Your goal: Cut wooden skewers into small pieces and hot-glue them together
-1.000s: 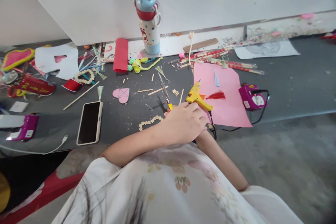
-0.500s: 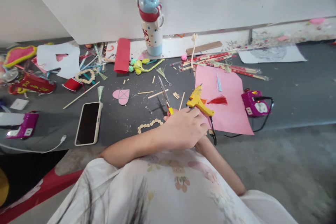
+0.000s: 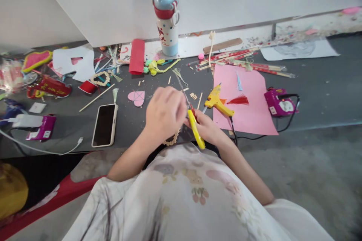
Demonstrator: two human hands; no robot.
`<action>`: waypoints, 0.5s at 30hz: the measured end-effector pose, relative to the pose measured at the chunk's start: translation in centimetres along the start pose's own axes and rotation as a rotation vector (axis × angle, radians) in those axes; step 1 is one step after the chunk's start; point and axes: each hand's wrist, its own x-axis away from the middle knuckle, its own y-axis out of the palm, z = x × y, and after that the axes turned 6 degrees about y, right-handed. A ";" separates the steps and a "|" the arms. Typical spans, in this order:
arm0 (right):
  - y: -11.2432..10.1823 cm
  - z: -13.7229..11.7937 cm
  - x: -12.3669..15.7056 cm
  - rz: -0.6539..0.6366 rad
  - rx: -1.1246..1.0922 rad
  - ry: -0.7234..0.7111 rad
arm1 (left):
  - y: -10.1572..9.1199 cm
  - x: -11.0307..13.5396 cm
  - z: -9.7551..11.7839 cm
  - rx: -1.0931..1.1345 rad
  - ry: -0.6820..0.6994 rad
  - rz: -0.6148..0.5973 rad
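Note:
My right hand (image 3: pixel 207 126) is closed on a pair of scissors, whose yellow handle (image 3: pixel 197 131) hangs toward my lap while the thin blade points away from me. Left of it, my left hand (image 3: pixel 166 111) is raised over the table, blurred, its fingers curled; what they hold, if anything, is hidden. Below that hand, a beige chain of small wooden pieces (image 3: pixel 172 141) partly shows at the table's edge. Short wooden bits (image 3: pixel 193 96) and a thin stick (image 3: pixel 200 101) lie beyond the scissors. A yellow glue gun (image 3: pixel 218 101) rests partly on pink paper (image 3: pixel 249 115).
A phone (image 3: pixel 104 125) and a pink heart cutout (image 3: pixel 137 98) lie to the left. At the back stands a bottle (image 3: pixel 167 26). A purple power adapter (image 3: pixel 278 102) with a cord sits right; another (image 3: pixel 45 128) sits left, near a red can (image 3: pixel 52 84).
My left hand has lifted off my right hand and moved left. The yellow scissor handle, mostly covered before, now shows in my right hand. The view has shifted slightly.

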 end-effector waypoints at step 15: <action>-0.6 -0.4 2.1 0.074 0.230 -0.203 | 0.1 2.3 -3.2 -0.104 0.125 0.012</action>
